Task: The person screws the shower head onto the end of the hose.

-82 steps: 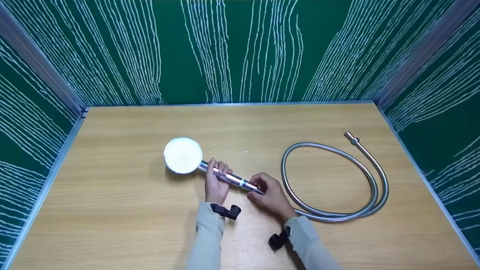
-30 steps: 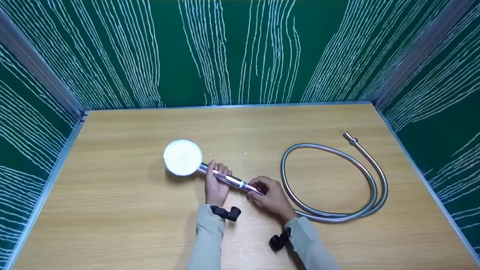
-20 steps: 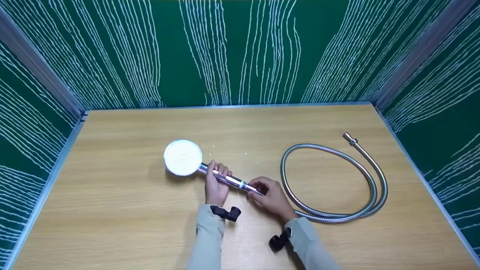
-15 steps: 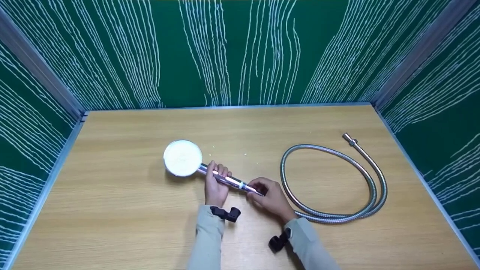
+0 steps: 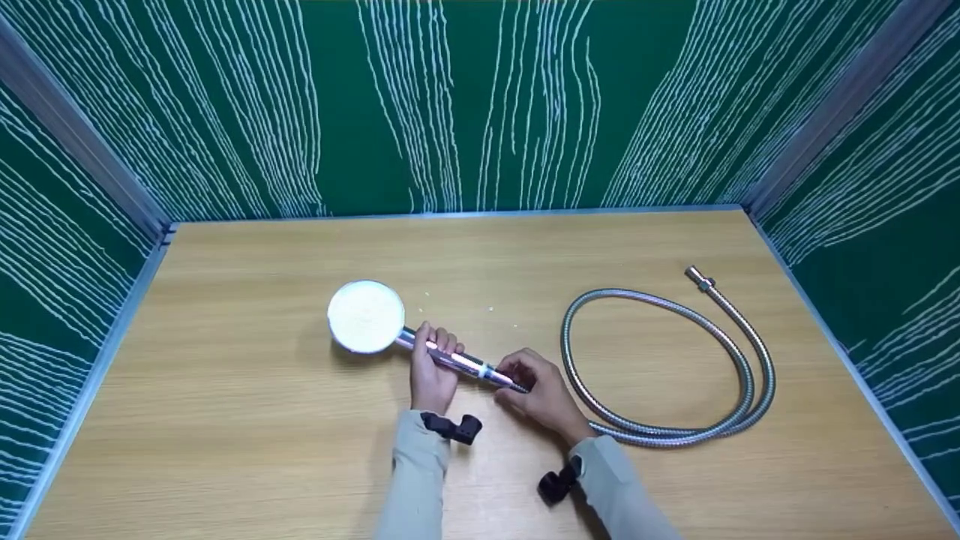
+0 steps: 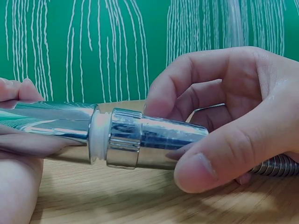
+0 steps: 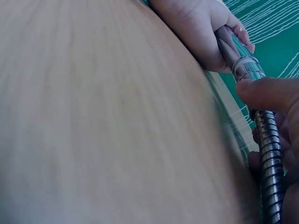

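My left hand (image 5: pixel 433 375) grips the chrome handle (image 5: pixel 457 360) of a shower head (image 5: pixel 366 316), its round white face turned up at the left. At the handle's lower end, the cone-shaped chrome nut (image 6: pixel 159 142) of a metal shower hose (image 5: pixel 660 435) meets a white threaded collar (image 6: pixel 99 136), part of which shows between handle and nut. My right hand (image 5: pixel 544 394) holds the nut, thumb on the near side and fingers curled behind, as the left wrist view shows. From this hand the ribbed hose (image 7: pixel 270 158) runs back in the right wrist view.
The hose loops over the right side of the wooden table (image 5: pixel 225 450), its free end fitting (image 5: pixel 701 279) pointing to the back. Small white specks (image 5: pixel 491 308) lie beyond the hands. Green panels (image 5: pixel 480 105) with white lines enclose the back and sides.
My right hand's fingers have shifted slightly around the nut, with the knuckles a little higher. The left hand, shower head and hose loop keep their places on the table.
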`<state>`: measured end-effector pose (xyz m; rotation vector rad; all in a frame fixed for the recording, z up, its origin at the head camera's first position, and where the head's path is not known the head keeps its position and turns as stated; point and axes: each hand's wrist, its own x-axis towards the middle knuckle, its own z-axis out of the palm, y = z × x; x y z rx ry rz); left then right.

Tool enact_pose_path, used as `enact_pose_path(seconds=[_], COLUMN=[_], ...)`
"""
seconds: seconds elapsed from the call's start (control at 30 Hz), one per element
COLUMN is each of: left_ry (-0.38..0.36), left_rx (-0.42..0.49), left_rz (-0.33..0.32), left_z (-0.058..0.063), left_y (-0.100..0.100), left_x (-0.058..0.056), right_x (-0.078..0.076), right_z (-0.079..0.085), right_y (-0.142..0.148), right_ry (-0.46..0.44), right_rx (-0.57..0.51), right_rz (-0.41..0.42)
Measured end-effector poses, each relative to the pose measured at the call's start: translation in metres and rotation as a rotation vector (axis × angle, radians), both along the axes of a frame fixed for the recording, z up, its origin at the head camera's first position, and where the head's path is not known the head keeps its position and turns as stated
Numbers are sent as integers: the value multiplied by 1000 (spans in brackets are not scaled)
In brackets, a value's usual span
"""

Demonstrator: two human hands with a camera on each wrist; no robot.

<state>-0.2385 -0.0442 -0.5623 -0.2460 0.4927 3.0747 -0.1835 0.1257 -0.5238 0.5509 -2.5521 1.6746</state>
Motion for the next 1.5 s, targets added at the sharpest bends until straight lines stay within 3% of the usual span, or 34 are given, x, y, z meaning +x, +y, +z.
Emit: enact_pose_path(seconds=[0.73,1.27,1.5], left_ry=[-25,-7,-4], left_rx=[3,-7,-8], left_rz=[-3,-3,-7], left_z=[-1,0,-1], left_y=[0,0,0], left_x=[0,0,0], right_x=[1,0,2], right_z=[0,-2,0], right_y=[1,1,0], right_ry=[-19,47,57], right_rx=[4,-23,-20], right_rz=[-7,16,-19])
